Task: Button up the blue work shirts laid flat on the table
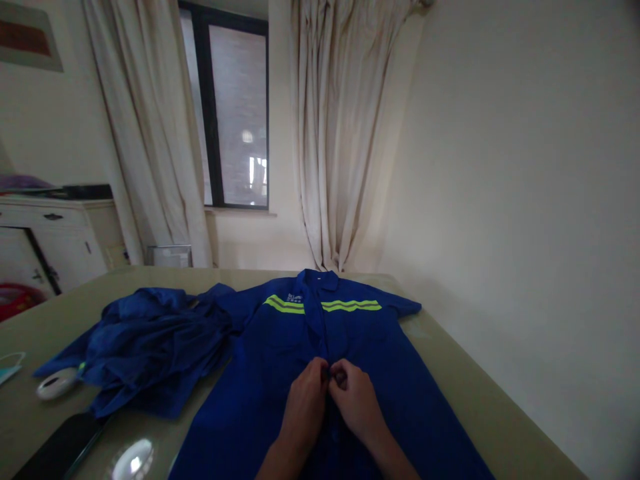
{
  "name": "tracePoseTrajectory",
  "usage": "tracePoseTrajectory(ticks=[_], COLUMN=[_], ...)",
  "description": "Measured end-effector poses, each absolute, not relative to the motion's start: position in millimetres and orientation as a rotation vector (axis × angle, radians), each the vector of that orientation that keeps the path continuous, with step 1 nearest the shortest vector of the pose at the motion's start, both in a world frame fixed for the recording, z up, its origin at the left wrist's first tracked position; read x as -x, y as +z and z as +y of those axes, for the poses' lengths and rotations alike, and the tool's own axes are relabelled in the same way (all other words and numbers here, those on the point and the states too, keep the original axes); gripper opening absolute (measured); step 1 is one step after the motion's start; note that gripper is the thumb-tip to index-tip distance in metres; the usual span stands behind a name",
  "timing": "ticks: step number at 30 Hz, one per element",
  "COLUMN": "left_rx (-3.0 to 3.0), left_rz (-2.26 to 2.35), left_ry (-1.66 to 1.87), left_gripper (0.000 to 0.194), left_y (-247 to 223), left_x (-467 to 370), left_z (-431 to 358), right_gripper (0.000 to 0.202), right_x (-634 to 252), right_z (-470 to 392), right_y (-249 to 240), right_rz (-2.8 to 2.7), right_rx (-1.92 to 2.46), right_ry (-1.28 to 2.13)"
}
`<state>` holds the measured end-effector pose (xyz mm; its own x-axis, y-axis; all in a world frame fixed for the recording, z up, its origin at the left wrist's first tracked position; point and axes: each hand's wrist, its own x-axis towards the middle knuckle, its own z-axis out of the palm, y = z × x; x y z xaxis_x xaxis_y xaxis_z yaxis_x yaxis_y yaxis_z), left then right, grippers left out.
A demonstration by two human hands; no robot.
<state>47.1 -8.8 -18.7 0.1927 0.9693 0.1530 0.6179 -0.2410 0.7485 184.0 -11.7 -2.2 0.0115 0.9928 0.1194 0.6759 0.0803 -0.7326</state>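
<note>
A blue work shirt (285, 333) with yellow-green reflective stripes across the chest lies spread out, front side up, its collar toward the far edge of the table. Both hands meet at its front opening, below the chest stripes. My left hand (307, 397) is closed, thumb and fingers pinching the placket edge. Close beside it, my right hand (355, 397) pinches the other side of the same opening. Whatever small part sits between the fingertips, perhaps a button, is hidden.
A crumpled blue garment (155, 340) lies left of the shirt on the greenish table (440, 353). Nearer the left edge are a white oval object (57, 385), a dark flat object (57, 447) and a face mask (10, 370). A wall (540, 267) borders the right side.
</note>
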Motion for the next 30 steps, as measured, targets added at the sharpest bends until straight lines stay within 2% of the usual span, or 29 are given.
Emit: tracePoseTrajectory(ticks=[4,15,23,30], left_rx=[-1.928,-2.097,-2.146,-2.148], left_rz=[1.439,1.633,1.622,1.613], left_ry=[0.908,0.780,0.747,0.733], left_gripper=[0.026,0.022,0.025,0.028], left_y=[-21.8,-29.7,-27.3,-27.9], left_x=[-46.5,-50.4,-50.0,-49.9], left_z=[-8.0,-7.2,-8.9,-5.6], right_gripper=[0.030,0.023,0.025,0.029], right_x=[-182.6,-189.6,-197.9,-199.9], right_z=[-14.2,-8.7,4.3,5.3], right_y=[-3.8,-8.8,-27.6,-22.0], right_rz=[-1.780,-1.814,-1.625,-1.582], right_rx=[1.764,1.859,1.626,1.539], right_ry=[0.561,0.523,0.739,0.874])
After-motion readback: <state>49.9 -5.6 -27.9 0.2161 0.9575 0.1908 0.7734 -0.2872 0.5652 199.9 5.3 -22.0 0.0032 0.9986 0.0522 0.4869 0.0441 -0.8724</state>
